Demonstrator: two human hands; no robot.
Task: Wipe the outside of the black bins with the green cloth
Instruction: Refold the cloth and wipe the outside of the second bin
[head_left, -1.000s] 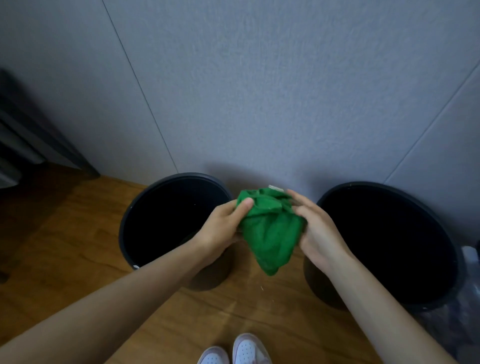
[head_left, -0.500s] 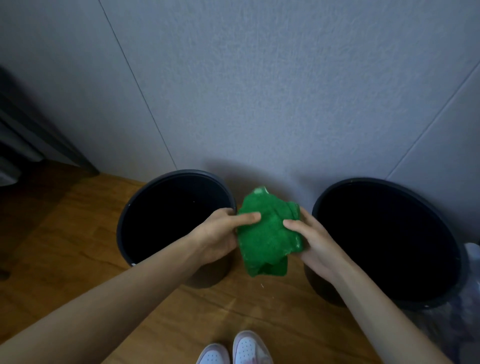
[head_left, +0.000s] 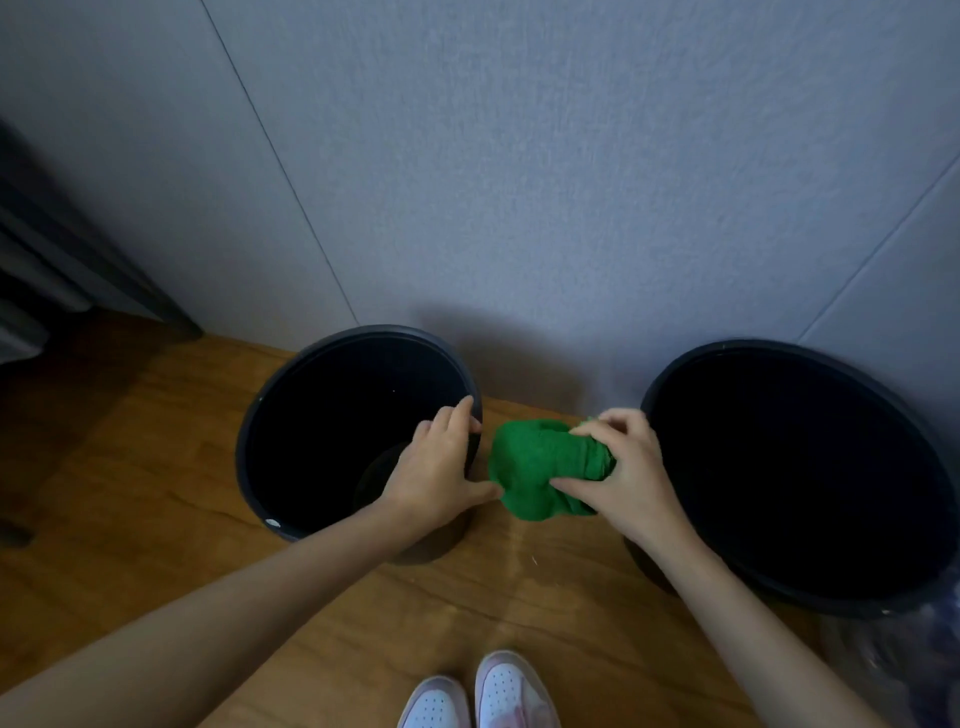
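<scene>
Since 0.5 s ago, left hand (head_left: 436, 473) has let go of the green cloth (head_left: 540, 467) and is now gripping the left black bin (head_left: 291, 415) at its rim. Right hand (head_left: 623, 473) is clutching the bunched cloth alone, between both bins, beside the right black bin (head_left: 914, 467), above the wooden floor (head_left: 130, 467).

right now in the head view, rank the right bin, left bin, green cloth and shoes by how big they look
1. right bin, though it is partly cut off and may just sit nearer the camera
2. left bin
3. green cloth, bunched in the right hand
4. shoes, cut off by the frame edge, so unsure against the cloth
</scene>
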